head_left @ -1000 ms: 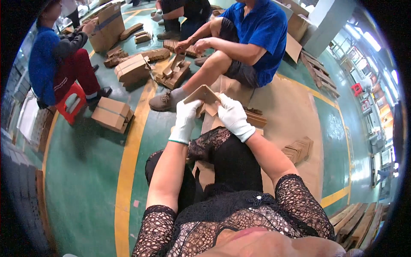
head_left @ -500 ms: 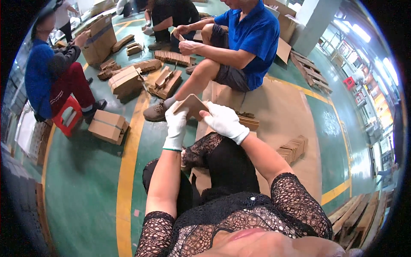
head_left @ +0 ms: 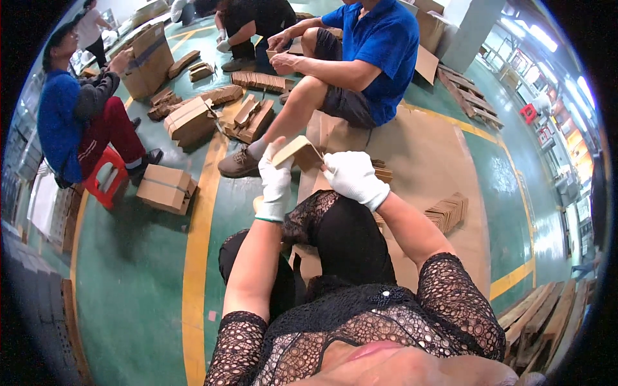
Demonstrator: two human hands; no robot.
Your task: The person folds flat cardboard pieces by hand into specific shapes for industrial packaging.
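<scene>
Both my hands wear white knit gloves with bare fingertips showing. A bent cardboard angle piece [head_left: 297, 149] is held up between them, above my knees. My left hand [head_left: 275, 186] grips its left side, with the thumb and fingers closed on it. At the piece's right end, my right hand [head_left: 354, 179] pinches the edge; some of its fingers are hidden behind the glove. Just beyond the right hand lies a small stack of cardboard pieces [head_left: 384, 174], partly covered. Further right, a nested row of bent cardboard angles [head_left: 447, 213] rests on a brown cardboard sheet [head_left: 467, 257].
A person in a blue shirt [head_left: 380, 58] sits ahead, handling a cardboard piece. Another person sits left on a red stool [head_left: 108, 177] near a cardboard box [head_left: 166, 188]. Cardboard bundles [head_left: 190, 122] lie on the green floor. Wooden pallets [head_left: 541, 321] stand at lower right.
The cardboard piece has turned in my hands and its bend now faces differently. My right hand has shifted right, to the piece's edge. The person in blue has lowered their hands slightly.
</scene>
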